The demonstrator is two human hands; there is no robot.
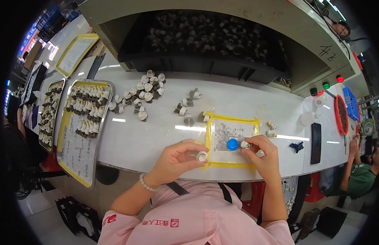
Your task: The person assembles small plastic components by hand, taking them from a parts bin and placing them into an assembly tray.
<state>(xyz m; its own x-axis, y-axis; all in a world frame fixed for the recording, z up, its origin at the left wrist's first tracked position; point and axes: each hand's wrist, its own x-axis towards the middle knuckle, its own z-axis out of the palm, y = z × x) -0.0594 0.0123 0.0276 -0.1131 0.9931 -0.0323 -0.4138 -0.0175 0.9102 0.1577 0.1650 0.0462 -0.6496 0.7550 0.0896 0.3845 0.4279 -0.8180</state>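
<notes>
My left hand [176,160] is closed on a small white cup-shaped part [201,156], pinched between thumb and fingers at the left border of a yellow-taped work sheet [253,127]. My right hand [261,154] pinches a small whitish piece [245,144], too small to make out fully. That piece sits just right of a round blue cap-like object [232,144] on the sheet. Grey smudges mark the sheet around it. Beyond its upper left corner lie several white-and-dark parts [188,101], and two yellowish-white pieces [271,130] rest off its right side.
A heap of white-and-dark parts [148,87] lies toward the left, beside a metal tray [85,157] holding rows of them. A large black bin [177,63] of similar parts stands under a metal housing at the back. Rightward are a black bar [316,143] and a red basket [341,115]; another person sits there.
</notes>
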